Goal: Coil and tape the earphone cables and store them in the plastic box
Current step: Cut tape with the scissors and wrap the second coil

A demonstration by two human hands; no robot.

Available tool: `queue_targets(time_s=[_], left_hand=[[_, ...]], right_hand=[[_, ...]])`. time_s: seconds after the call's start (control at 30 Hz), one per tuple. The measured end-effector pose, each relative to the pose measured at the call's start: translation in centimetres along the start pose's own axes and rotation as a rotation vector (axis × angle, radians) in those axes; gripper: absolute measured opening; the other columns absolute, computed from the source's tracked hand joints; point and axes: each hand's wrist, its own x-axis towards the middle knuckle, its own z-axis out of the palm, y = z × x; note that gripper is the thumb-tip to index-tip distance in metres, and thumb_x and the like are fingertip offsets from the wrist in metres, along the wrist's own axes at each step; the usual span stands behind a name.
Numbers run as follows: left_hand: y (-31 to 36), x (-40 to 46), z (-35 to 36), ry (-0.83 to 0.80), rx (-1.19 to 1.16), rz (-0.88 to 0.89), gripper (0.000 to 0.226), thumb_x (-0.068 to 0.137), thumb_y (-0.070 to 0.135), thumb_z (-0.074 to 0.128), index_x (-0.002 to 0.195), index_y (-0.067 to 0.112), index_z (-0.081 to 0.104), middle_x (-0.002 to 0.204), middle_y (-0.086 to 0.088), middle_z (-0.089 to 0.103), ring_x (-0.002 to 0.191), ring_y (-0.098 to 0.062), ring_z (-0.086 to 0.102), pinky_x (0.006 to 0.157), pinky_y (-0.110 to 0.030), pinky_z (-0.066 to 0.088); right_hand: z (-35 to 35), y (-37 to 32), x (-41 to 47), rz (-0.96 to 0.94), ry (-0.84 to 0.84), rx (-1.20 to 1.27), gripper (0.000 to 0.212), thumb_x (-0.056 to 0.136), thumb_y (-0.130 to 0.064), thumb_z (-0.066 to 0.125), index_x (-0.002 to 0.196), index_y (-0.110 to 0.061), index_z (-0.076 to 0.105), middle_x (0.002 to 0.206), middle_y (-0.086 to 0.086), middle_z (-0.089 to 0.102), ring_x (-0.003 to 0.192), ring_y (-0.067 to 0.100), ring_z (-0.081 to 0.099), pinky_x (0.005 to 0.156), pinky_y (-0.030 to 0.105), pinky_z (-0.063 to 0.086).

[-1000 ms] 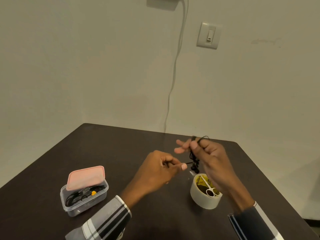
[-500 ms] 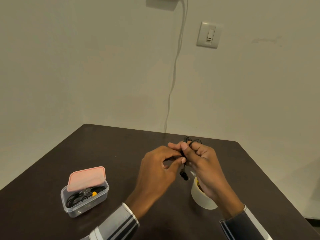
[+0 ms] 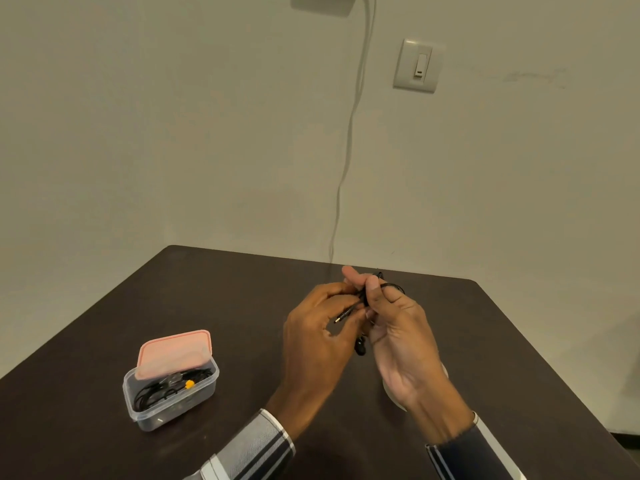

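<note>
Head view: both hands meet above the worktop (image 3: 242,306), left hand (image 3: 318,341) and right hand (image 3: 398,334) fingers pinching the black earphone cable (image 3: 362,299); plastic box (image 3: 171,393) sits left, lid ajar.

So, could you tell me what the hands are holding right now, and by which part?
Both hold the black earphone cable: the right hand pinches the coiled bundle, the left hand grips the strand near the plug.

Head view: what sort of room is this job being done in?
Probably a plain indoor room, a home or small office. A dark table stands against a bare painted wall with a light switch and a thin cable running down it. No other furniture shows.
</note>
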Motion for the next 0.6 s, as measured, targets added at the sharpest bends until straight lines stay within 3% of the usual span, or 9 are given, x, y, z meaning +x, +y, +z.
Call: queue_targets(time_s=[0.1, 0.2, 0.3, 0.47, 0.6], left_hand=[[-0.5, 0.0, -0.1, -0.022, 0.061, 0.079, 0.019, 0.083, 0.015, 0.077, 0.102, 0.016, 0.075, 0.103, 0.007, 0.072, 0.094, -0.003, 0.067, 0.076, -0.029, 0.058], [-0.7, 0.0, -0.3, -0.054, 0.14, 0.15, 0.018, 0.084, 0.012, 0.075, 0.102, 0.014, 0.074, 0.1, 0.004, 0.072, 0.088, -0.007, 0.068, 0.071, -0.029, 0.057], [-1.1, 0.0, -0.3, -0.062, 0.129, 0.151, 0.019, 0.083, 0.006, 0.074, 0.1, 0.015, 0.072, 0.098, 0.005, 0.072, 0.086, -0.007, 0.069, 0.071, -0.029, 0.058], [-0.5, 0.4, -0.5, -0.105, -0.157, -0.243, 0.017, 0.083, 0.009, 0.078, 0.097, 0.014, 0.069, 0.087, 0.008, 0.071, 0.081, -0.009, 0.071, 0.073, -0.028, 0.06], [-0.3, 1.0, -0.7, -0.215, -0.234, -0.426, 0.007, 0.086, 0.014, 0.075, 0.093, 0.016, 0.074, 0.08, 0.003, 0.074, 0.074, -0.012, 0.072, 0.068, -0.031, 0.061]], right_hand=[[0.1, 0.2, 0.1, 0.034, 0.01, 0.041, 0.031, 0.099, -0.018, 0.053, 0.115, 0.003, 0.067, 0.123, 0.007, 0.071, 0.114, 0.017, 0.067, 0.084, 0.024, 0.055], [0.0, 0.3, 0.1, 0.072, 0.011, 0.073, 0.031, 0.098, -0.019, 0.053, 0.116, 0.001, 0.068, 0.125, 0.007, 0.07, 0.122, 0.018, 0.063, 0.102, 0.034, 0.048], [0.0, 0.5, 0.2, 0.088, 0.029, 0.064, 0.03, 0.097, -0.02, 0.054, 0.114, 0.001, 0.069, 0.125, 0.009, 0.07, 0.115, 0.019, 0.066, 0.105, 0.041, 0.047], [-0.1, 0.3, 0.2, 0.114, 0.043, -0.003, 0.03, 0.098, -0.018, 0.055, 0.114, 0.003, 0.07, 0.115, 0.019, 0.072, 0.112, 0.032, 0.068, 0.101, 0.045, 0.051], [-0.4, 0.1, 0.5, 0.141, 0.048, -0.102, 0.027, 0.096, -0.017, 0.058, 0.111, 0.001, 0.071, 0.114, 0.007, 0.075, 0.114, 0.027, 0.068, 0.109, 0.047, 0.045]])
